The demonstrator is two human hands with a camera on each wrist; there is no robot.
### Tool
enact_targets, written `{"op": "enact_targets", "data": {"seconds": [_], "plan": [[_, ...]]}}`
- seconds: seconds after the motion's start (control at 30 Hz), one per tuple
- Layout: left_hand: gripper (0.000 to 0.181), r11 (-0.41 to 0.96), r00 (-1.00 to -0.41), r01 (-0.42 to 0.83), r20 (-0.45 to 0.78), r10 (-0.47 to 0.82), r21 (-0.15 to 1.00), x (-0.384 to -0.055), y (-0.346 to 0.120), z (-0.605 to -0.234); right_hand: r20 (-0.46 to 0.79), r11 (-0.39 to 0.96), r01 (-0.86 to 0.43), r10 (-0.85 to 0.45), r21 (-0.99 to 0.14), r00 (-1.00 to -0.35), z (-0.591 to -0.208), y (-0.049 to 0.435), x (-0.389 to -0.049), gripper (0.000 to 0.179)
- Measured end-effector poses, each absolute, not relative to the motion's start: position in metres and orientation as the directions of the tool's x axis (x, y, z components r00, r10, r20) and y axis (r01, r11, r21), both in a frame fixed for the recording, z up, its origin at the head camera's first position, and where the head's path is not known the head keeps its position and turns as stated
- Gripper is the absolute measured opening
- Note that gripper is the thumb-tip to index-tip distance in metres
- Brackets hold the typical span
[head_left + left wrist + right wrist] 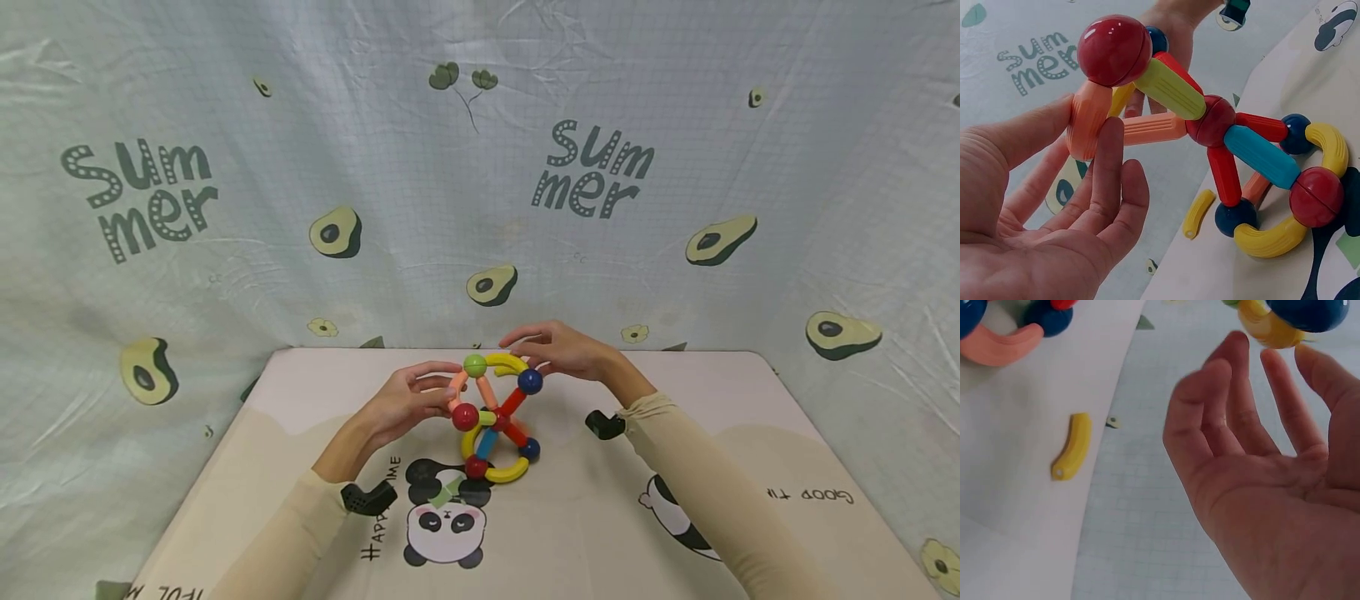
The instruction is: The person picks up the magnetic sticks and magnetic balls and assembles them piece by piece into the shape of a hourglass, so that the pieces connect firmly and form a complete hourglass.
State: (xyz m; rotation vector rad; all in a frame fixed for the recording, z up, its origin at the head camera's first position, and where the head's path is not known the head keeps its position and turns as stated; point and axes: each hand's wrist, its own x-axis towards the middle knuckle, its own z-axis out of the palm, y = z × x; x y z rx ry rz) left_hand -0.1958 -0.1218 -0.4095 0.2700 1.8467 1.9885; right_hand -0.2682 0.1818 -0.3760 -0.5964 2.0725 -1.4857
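A ball-and-stick building model stands on the table, its lower ring (506, 477) of yellow curved sticks, a salmon one and balls at the bottom. Straight sticks, including a blue stick (1263, 156), meet at a central red ball (1211, 120). My left hand (401, 404) pinches a salmon curved stick (1090, 122) under the upper red ball (1115, 50). On the far right side, my right hand (570, 350) reaches around an upper yellow curved stick (1269, 328) beside a blue ball (530, 382). Its fingers are loosely bent and spread; the thumb tip appears to touch that stick.
A loose yellow curved stick (1074, 447) lies on the table behind the model, near the far edge. The pale table (600, 533) has printed pandas and lettering. Behind it hangs a fabric backdrop (420, 183) with avocado prints.
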Motion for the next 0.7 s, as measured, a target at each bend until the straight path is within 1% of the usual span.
{"op": "enact_targets", "data": {"seconds": [0.1, 0.17, 0.23, 0.3, 0.37, 0.47, 0.6, 0.7], "plan": [[0.053, -0.03, -0.902, -0.161, -0.135, 0.41, 0.986, -0.195, -0.121, -0.408, -0.091, 0.294, -0.091, -0.552, -0.952, -0.829, -0.388, 0.182, -0.273, 0.034], [0.053, -0.028, -0.905, -0.161, -0.137, 0.402, 0.986, -0.194, -0.121, -0.408, -0.031, 0.305, -0.142, -0.5, -0.942, -0.865, -0.4, 0.181, -0.278, 0.031], [0.052, -0.034, -0.907, -0.164, -0.137, 0.398, 0.986, -0.193, -0.121, -0.407, 0.021, 0.341, -0.195, -0.452, -0.92, -0.892, -0.414, 0.18, -0.283, 0.028], [0.052, -0.045, -0.907, -0.171, -0.139, 0.396, 0.984, -0.192, -0.121, -0.407, 0.053, 0.408, -0.231, -0.404, -0.883, -0.913, -0.427, 0.178, -0.287, 0.025], [0.052, -0.057, -0.907, -0.175, -0.138, 0.398, 0.983, -0.191, -0.121, -0.408, 0.077, 0.467, -0.257, -0.369, -0.846, -0.926, -0.439, 0.176, -0.292, 0.022], [0.052, -0.074, -0.906, -0.18, -0.136, 0.4, 0.981, -0.19, -0.121, -0.41, 0.078, 0.533, -0.245, -0.317, -0.81, -0.945, -0.454, 0.173, -0.295, 0.023], [0.051, -0.082, -0.907, -0.183, -0.137, 0.398, 0.98, -0.188, -0.12, -0.411, 0.072, 0.562, -0.23, -0.289, -0.794, -0.955, -0.468, 0.169, -0.298, 0.025], [0.05, -0.081, -0.908, -0.186, -0.14, 0.394, 0.979, -0.187, -0.119, -0.411, 0.074, 0.577, -0.244, -0.303, -0.78, -0.95, -0.475, 0.167, -0.3, 0.026]]}}
